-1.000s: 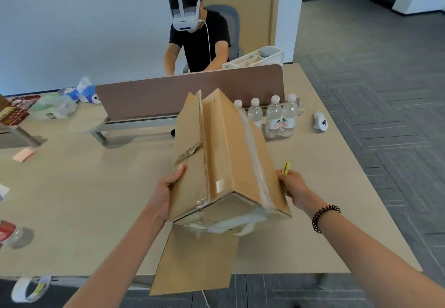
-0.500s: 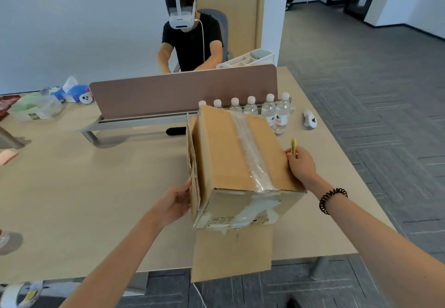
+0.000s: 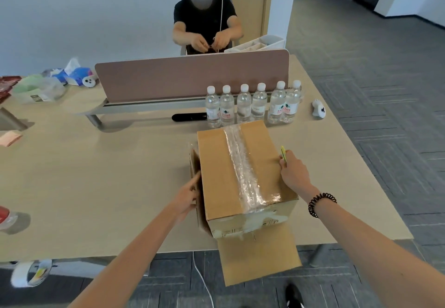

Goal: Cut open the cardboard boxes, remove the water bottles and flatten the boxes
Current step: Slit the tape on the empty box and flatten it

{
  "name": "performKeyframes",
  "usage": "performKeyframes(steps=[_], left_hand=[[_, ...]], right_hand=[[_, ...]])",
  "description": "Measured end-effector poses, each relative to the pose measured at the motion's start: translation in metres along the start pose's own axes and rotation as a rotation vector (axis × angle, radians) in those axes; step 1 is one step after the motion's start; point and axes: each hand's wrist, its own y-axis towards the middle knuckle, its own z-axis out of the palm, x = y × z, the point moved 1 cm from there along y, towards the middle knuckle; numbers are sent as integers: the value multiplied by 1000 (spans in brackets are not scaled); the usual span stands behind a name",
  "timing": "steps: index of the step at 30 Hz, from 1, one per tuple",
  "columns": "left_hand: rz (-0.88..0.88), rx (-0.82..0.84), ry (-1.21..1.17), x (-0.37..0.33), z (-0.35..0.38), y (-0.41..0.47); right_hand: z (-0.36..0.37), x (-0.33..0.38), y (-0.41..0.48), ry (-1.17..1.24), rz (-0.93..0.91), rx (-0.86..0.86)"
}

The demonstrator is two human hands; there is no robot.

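bare table left, bottles behind box

the cardboard box, tipped up on one edge a second ago, now sits level on the desk at lower centre of the frame, taped face up. the left hand has slid to its loose side flap, seemingly touching the edge.
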Motion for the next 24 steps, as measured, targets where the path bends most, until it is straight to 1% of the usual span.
performKeyframes(steps=[3,5,7,11,13,16,19,22,24], left_hand=[[-14,0,122,5,-5,5],[-4,-47,142,3,-6,5],[17,-103,193,0,-7,5],[78,-191,298,6,-14,16],[94,-232,395,10,-20,24],[135,-289,486,6,-24,38],[211,-277,419,-8,-19,50],[286,-249,408,-25,-13,59],[345,-224,404,-35,-8,69]], right_hand=[[10,-1,-2,-44,-1,-5],[9,0,-1,-82,-13,-24],[9,5,-1,-188,-41,-35],[12,20,-2,-499,-144,-118],[14,25,-2,-526,-187,-166],[19,34,4,-438,-254,-165],[24,48,14,-265,-338,-107],[29,60,31,-52,-343,-54],[33,67,47,78,-303,-14]])
